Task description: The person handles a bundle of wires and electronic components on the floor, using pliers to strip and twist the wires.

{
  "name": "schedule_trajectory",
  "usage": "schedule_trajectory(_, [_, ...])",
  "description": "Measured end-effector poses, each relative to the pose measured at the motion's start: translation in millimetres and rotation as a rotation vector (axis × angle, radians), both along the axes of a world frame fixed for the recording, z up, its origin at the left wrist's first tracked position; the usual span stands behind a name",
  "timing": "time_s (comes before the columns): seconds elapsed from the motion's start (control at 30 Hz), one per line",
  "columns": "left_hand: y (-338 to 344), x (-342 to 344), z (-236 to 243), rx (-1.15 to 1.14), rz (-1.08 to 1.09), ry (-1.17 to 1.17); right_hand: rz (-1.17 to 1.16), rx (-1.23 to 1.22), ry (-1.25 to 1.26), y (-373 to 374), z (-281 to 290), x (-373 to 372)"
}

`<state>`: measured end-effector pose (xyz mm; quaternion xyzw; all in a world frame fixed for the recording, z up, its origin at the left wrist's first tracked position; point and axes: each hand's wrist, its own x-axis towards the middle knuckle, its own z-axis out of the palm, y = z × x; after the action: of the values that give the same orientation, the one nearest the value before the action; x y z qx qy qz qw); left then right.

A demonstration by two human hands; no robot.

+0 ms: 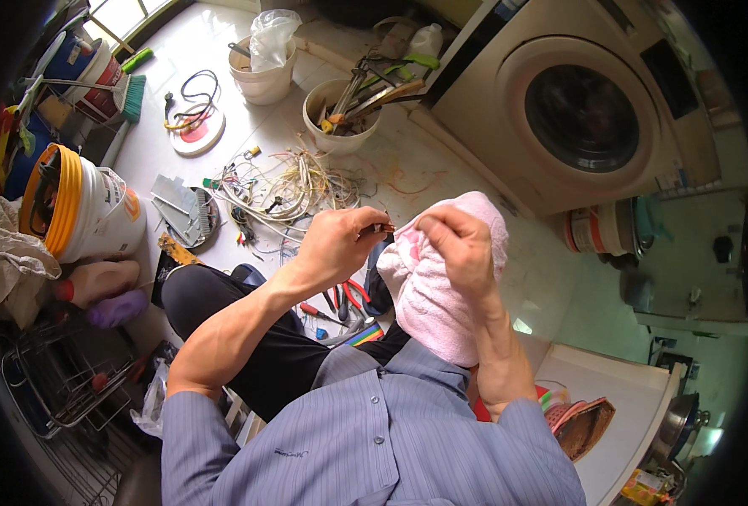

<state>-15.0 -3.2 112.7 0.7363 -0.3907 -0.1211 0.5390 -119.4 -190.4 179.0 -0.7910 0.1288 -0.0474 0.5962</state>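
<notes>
My left hand (340, 240) pinches a small copper-brown piece (382, 228) between thumb and fingers. Just to its right, my right hand (462, 253) grips a pink cloth (429, 312) near its upper part, and the cloth hangs down over my right leg. Below my hands, pliers (357, 293), a red-handled screwdriver (310, 310) and other small tools lie on the floor between my legs. A tangle of pale wires (298, 185) is beyond my left hand, beside a grey metal plate (171, 202).
A washing machine (467, 93) stands at upper right. Two white buckets (256, 84) hold bags and sticks at the back. A yellow-rimmed bucket (95, 219), a broom (131, 99) and wire racks (62, 379) line the left. A white low surface (602, 379) is at lower right.
</notes>
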Motion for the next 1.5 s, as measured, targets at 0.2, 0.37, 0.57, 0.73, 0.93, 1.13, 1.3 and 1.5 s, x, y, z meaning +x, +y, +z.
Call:
schedule_trajectory(0.2, [4.7,3.7,5.8,-0.088,0.005,0.341,-0.169,-0.179,-0.021,-28.7,-7.0,-18.0])
schedule_trajectory(0.37, [-0.1,5.4,4.9,-0.115,0.078,0.666,-0.050,-0.167,0.008,-12.0,8.7,-39.4])
schedule_trajectory(0.57, [1.9,1.4,-3.1,0.012,-0.052,0.243,-0.334,0.035,-0.148,-39.5,29.9,-30.9])
schedule_trajectory(0.73, [2.6,5.8,3.5,-0.094,-0.054,0.631,-0.487,-0.004,-0.174,-74.7,17.6,-54.9])
schedule_trajectory(0.93, [0.1,-0.1,10.3,-0.146,0.021,0.749,-0.384,-0.383,0.138,-66.2,2.0,-95.9])
schedule_trajectory(1.13, [-3.2,-2.5,7.0,-0.123,0.022,0.688,-0.159,-1.265,0.355,-66.8,56.5,-114.2])
schedule_trajectory(1.3, [-4.3,-3.6,5.3,-0.111,0.017,0.645,-0.306,-1.138,0.071,-36.6,87.3,-75.1])
schedule_trajectory(1.5, [-4.1,-5.4,1.8,-0.125,-0.004,0.551,0.015,-0.307,-0.048,26.0,43.2,3.5])
